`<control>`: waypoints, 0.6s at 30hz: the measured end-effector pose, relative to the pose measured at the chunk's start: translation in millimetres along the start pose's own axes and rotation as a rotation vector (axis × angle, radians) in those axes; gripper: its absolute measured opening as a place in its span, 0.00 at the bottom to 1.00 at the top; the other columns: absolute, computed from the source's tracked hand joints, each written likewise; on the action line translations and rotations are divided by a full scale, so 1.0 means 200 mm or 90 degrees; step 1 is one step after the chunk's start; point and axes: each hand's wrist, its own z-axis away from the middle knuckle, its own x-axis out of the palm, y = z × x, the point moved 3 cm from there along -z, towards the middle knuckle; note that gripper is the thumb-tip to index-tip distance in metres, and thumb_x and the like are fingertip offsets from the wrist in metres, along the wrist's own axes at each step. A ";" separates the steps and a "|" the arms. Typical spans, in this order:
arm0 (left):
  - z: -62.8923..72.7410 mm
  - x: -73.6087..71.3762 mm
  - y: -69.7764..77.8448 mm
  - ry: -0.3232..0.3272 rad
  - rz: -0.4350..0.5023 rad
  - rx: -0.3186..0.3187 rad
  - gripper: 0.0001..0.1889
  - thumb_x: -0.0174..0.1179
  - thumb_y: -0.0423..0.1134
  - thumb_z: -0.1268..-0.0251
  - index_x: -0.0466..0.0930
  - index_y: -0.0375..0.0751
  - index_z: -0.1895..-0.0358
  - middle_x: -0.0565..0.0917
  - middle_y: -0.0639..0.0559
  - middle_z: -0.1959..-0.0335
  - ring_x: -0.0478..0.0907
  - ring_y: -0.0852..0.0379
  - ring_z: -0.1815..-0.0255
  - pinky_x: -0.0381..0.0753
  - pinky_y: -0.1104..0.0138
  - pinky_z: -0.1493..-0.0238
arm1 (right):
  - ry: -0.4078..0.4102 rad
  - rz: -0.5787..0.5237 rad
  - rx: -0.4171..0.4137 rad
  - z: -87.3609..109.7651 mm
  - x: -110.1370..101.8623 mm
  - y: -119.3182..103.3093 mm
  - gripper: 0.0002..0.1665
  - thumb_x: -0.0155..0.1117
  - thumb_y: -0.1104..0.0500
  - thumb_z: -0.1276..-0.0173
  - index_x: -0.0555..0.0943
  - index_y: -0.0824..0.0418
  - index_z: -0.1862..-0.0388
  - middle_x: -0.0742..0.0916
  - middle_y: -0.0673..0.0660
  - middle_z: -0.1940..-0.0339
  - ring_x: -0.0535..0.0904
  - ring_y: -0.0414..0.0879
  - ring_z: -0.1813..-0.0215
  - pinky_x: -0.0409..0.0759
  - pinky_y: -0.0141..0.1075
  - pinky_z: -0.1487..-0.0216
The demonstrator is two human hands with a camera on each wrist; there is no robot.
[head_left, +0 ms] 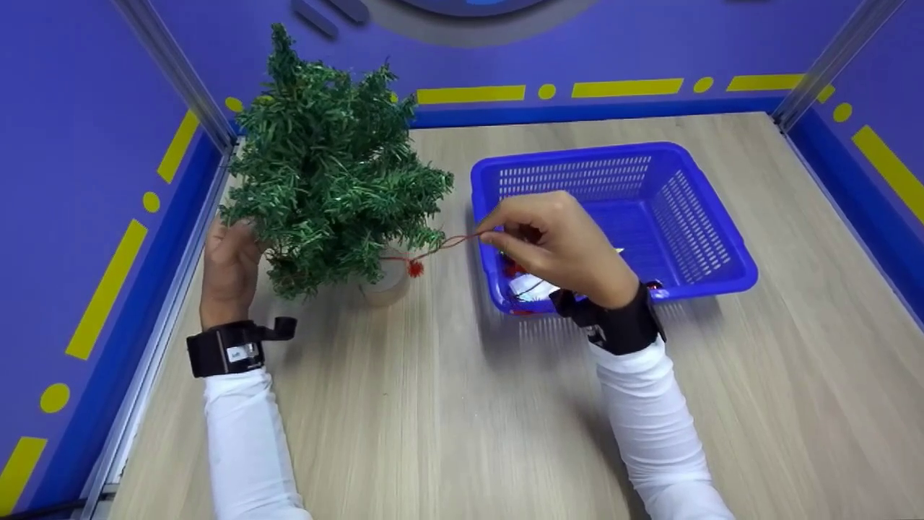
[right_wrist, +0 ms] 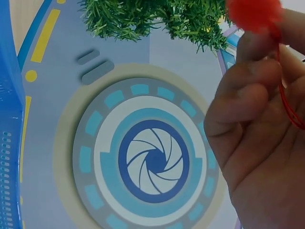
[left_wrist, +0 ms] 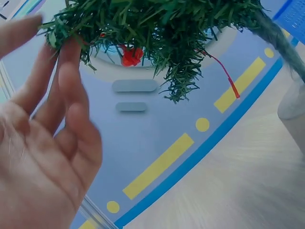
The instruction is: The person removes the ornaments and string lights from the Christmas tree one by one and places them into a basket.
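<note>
A small green artificial Christmas tree (head_left: 332,166) stands on a pale round base (head_left: 386,282) at the left. My left hand (head_left: 232,263) is at its lower left side, with thumb and fingers about a branch tip (left_wrist: 62,28); some fingertips are hidden by needles. Between thumb and forefinger my right hand (head_left: 556,242) pinches a thin red string (head_left: 455,241) stretched toward the tree. A small red pom-pom (head_left: 415,268) hangs by the tree's right edge. Close to the right fingers, a blurred red pom-pom (right_wrist: 255,12) shows in the right wrist view, its string crossing the palm.
Under and behind the right hand is a blue plastic basket (head_left: 711,224) with perforated sides. Inside its near left corner lie red and white items, partly hidden by the hand. Blue panels (head_left: 462,65) with yellow marks surround the wooden tabletop (head_left: 433,419).
</note>
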 end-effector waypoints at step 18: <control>-0.03 0.04 -0.02 0.098 -0.162 -0.037 0.09 0.51 0.31 0.29 0.81 0.46 0.58 0.81 0.59 0.62 0.74 0.62 0.56 0.72 0.61 0.42 | -0.155 -0.003 -0.020 -0.02 0.13 -0.10 0.06 0.67 0.58 0.28 0.90 0.53 0.60 0.87 0.45 0.70 0.72 0.35 0.74 0.72 0.31 0.71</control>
